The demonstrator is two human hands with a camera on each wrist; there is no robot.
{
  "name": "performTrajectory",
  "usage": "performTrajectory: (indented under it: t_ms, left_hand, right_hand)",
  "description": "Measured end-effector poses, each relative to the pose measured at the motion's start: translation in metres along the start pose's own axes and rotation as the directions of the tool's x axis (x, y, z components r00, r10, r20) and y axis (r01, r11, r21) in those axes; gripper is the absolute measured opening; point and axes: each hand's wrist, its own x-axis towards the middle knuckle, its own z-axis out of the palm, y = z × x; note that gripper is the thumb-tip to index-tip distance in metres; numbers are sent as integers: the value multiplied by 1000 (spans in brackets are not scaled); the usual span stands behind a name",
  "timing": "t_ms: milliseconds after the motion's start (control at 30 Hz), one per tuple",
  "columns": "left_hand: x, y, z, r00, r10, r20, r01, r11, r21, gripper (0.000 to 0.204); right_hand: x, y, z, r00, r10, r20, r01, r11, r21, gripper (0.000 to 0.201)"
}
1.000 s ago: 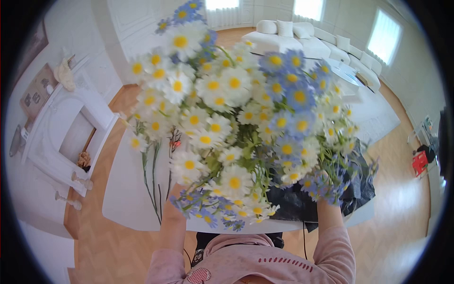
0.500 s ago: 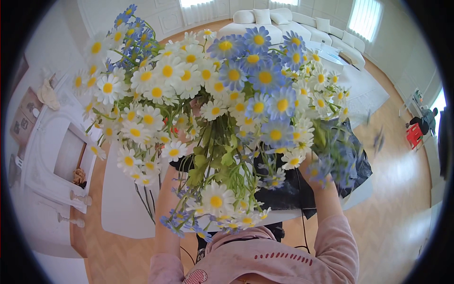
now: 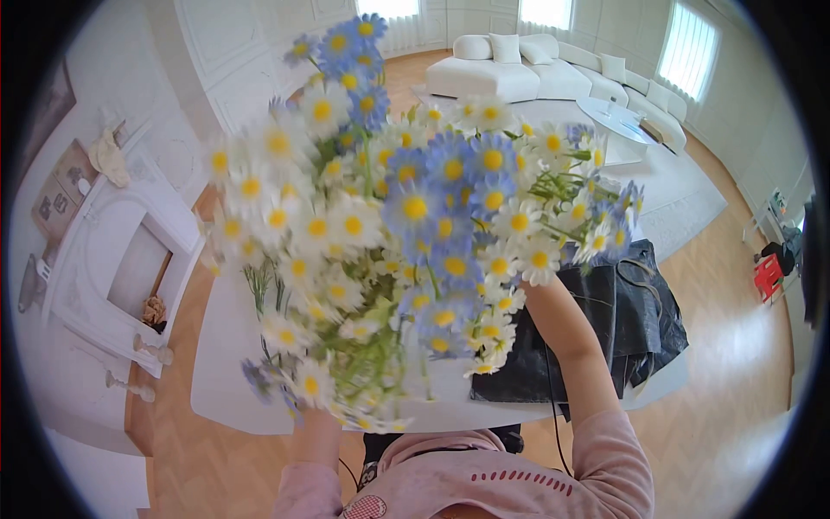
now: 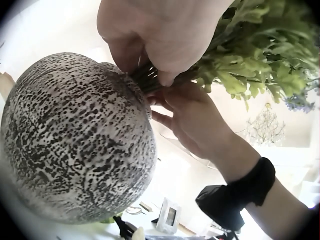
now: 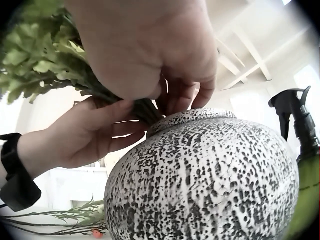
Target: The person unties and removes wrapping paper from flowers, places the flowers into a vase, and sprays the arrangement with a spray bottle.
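Observation:
A speckled black-and-white round vase [image 4: 80,140] stands with a bunch of stems in its mouth. White and blue daisy-like flowers [image 3: 415,208] fan out above and hide both hands in the head view. The left hand [image 4: 160,35] grips the stems just above the vase's rim, thumb and fingers around them. Against the same stems, from the opposite side, the right hand [image 5: 150,45] curls its fingers close to the rim. Green leaves [image 5: 40,55] spread out beside the hands. How far down the stems reach inside the vase is hidden.
Black sheeting [image 3: 596,329] lies on the right of the white table [image 3: 233,381]; loose stems [image 5: 55,225] lie at the left. A green spray bottle [image 5: 306,175] stands beside the vase. Beyond are a white sofa [image 3: 493,78], a fireplace [image 3: 95,251] and a red stool [image 3: 768,277].
The flowers have swung and gathered closer together than half a second ago. The right forearm has moved inward and forward, while less of the left forearm shows.

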Motion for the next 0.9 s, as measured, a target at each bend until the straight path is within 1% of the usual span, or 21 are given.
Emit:
performTrajectory:
  t_ms: [167, 267, 300, 367, 467, 600, 667, 700, 800, 900]
  left_hand:
    - [-1, 4, 4, 1000, 9, -4, -9, 1000, -18, 33]
    - [-7, 5, 6, 1000, 7, 0, -6, 1000, -27, 33]
    - [-9, 5, 7, 1000, 5, 2, -5, 1000, -31, 33]
    - [-13, 6, 10, 1000, 6, 7, -5, 999, -40, 33]
    - [-19, 12, 25, 999, 15, 39, -12, 997, -74, 33]
    - [-25, 26, 51, 994, 47, 96, -34, 991, -128, 34]
    - [-29, 32, 61, 991, 61, 118, -43, 988, -148, 34]
    - [-31, 33, 64, 990, 64, 128, -44, 987, -156, 34]
    - [-37, 34, 72, 988, 60, 144, -35, 985, -172, 34]
    - [-43, 32, 74, 988, 51, 146, -23, 983, -184, 34]
  right_hand:
    - [-7, -2, 12, 1000, -14, 15, 14, 999, 31, 24]
    - [15, -4, 11, 999, -29, 24, 28, 998, 58, 24]
    - [4, -7, 15, 999, -35, 27, 33, 997, 67, 24]
    - [4, -10, 18, 998, -44, 37, 40, 996, 85, 24]
    - [-15, -11, 33, 995, -51, 81, 41, 991, 124, 23]
    - [2, -14, 43, 986, -47, 158, 18, 984, 179, 23]
    - [-2, -14, 49, 982, -45, 186, 7, 979, 204, 23]
    - [-11, -10, 56, 979, -48, 196, 4, 976, 218, 23]
    - [-14, 19, 79, 975, -68, 213, 12, 967, 255, 22]
    - [-43, 58, 113, 971, -93, 220, 27, 959, 283, 22]
